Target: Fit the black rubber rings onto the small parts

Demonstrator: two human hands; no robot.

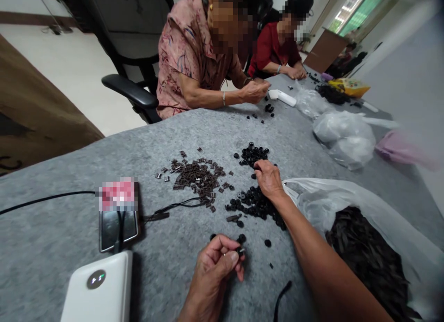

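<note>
The discs (255,154) were small, black and round, some showing a centre hole. They lay loose on the bench (166,266) in two heaps, one at the fingertips of the right hand (269,179), the other nearer, with strays around. The piece (240,251), small and dark with a pale end, sat pinched in the left hand (213,271).

Head cam, only view, looks fwd & down over grey tabletop (62,234), frame tilted. L hand (217,269) close, btm ctr; co-workers (189,49) (274,49) farther off, top ctr to upper R.
</note>
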